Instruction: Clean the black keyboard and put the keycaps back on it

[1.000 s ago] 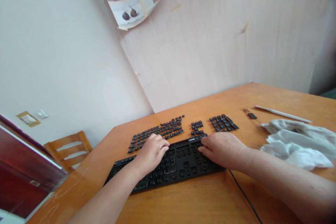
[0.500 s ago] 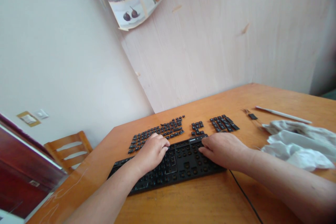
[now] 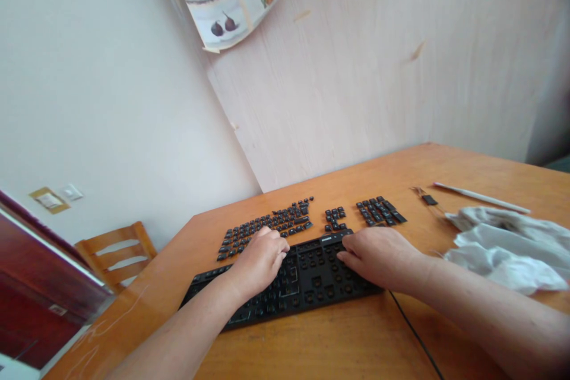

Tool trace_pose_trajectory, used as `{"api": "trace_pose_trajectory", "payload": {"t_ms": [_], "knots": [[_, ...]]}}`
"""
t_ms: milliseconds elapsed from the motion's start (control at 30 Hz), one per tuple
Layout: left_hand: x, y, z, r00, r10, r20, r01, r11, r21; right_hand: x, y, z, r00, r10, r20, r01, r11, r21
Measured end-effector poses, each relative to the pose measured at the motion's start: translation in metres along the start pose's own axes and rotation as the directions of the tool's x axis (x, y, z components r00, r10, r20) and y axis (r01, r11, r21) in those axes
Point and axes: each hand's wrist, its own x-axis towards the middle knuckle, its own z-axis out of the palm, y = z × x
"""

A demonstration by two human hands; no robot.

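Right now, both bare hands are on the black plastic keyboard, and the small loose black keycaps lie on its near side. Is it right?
One thing is wrong: the head view shows the small loose black keycaps on the far side of the black plastic keyboard, not the near side.

White lettering [image 3: 326, 240] on black keyboard [image 3: 317, 294]; too small to read.
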Motion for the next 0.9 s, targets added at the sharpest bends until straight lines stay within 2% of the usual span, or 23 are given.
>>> {"api": "trace_pose_trajectory", "payload": {"t_ms": [167, 433, 633, 900], "knots": [[-0.008, 0.002, 0.002, 0.997, -0.036, -0.063, 0.032, 0.998, -0.059, 0.000, 0.000, 0.000, 1.000, -0.008, -0.004, 0.008, 1.000, -0.005], [-0.005, -0.003, 0.004, 0.998, 0.010, -0.056, -0.014, 0.997, -0.070, 0.000, 0.000, 0.000, 1.000, -0.009, -0.010, 0.009, 1.000, -0.004], [-0.007, 0.003, 0.005, 0.998, 0.025, -0.056, -0.025, 1.000, 0.012, 0.000, 0.001, 0.000, 1.000, -0.012, -0.002, 0.012, 1.000, -0.002], [-0.019, 0.021, 0.012, 0.997, 0.037, -0.067, -0.022, 0.976, 0.218, 0.000, 0.002, 0.002, 1.000, -0.017, -0.009, 0.016, 1.000, -0.012]]}}
